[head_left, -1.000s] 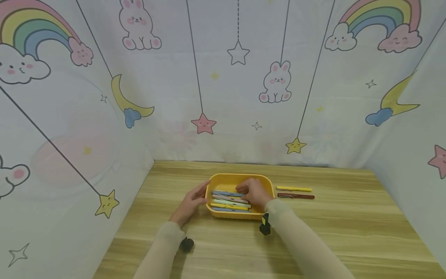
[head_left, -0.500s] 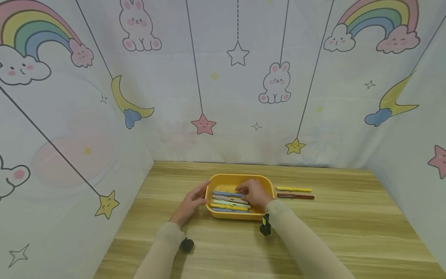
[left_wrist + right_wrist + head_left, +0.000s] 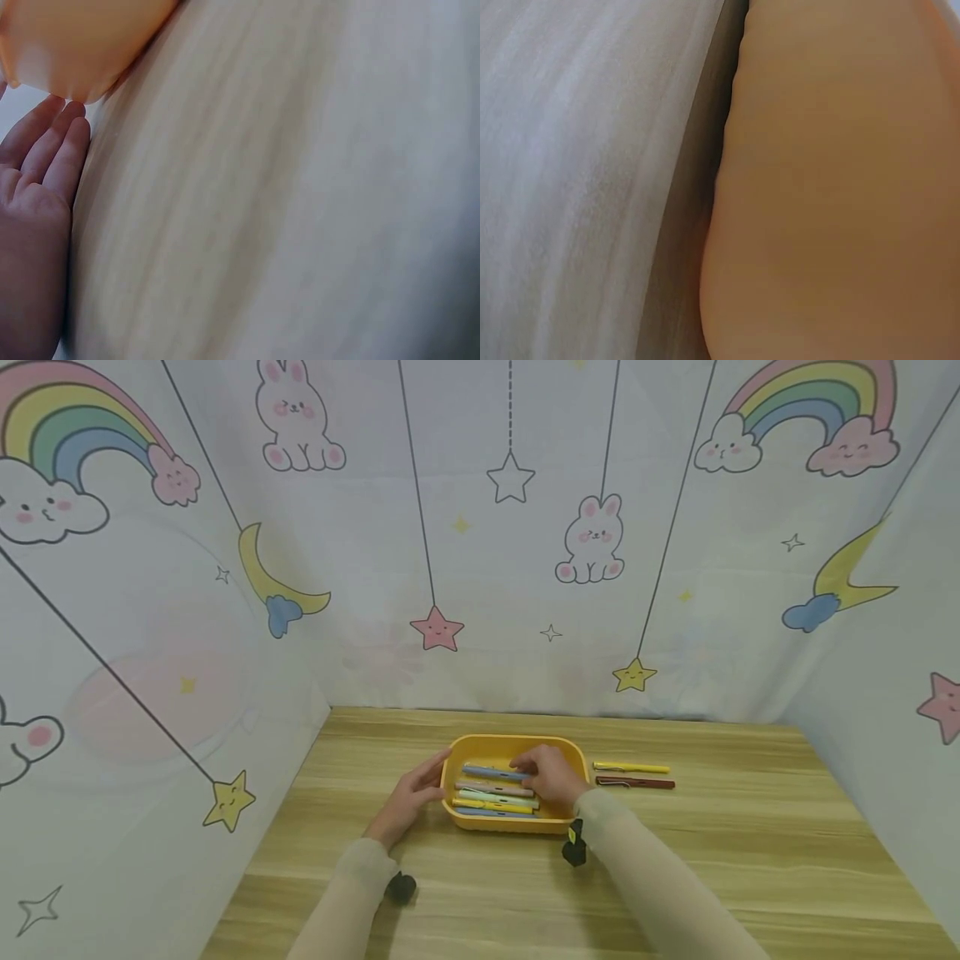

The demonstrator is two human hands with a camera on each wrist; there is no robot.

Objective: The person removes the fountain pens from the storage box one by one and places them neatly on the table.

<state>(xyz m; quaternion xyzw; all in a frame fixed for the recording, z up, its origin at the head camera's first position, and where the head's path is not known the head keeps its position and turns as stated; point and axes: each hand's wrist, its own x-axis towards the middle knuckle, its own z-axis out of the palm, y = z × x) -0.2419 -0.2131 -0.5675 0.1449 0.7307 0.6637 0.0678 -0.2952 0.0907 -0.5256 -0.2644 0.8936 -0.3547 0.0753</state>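
A yellow-orange plastic basket [image 3: 517, 825] stands on the table with several capped pens lying crosswise inside. My right hand [image 3: 553, 775] reaches into it and pinches the right end of a blue pen [image 3: 491, 772], the rearmost one. Nearer the front lie a pinkish-grey pen [image 3: 491, 788], a pale green pen [image 3: 495, 798], a yellow pen [image 3: 491, 806] and another blue pen [image 3: 495, 815]. Against the basket's left wall rests my left hand [image 3: 408, 797], its fingers extended along the rim. In the left wrist view, straight fingers [image 3: 64, 154] touch the basket; the right wrist view shows only its outer wall [image 3: 832, 187] and the table.
Right of the basket, a yellow pen [image 3: 632, 767] and a dark red pen [image 3: 636, 782] lie side by side on the wood-grain table [image 3: 750, 860]. A printed cloth [image 3: 495, 677] closes off the back and both sides.
The rear blue pen has shifted slightly up and to the right in my right hand, away from the pinkish-grey pen. My left hand stays at the basket's side.
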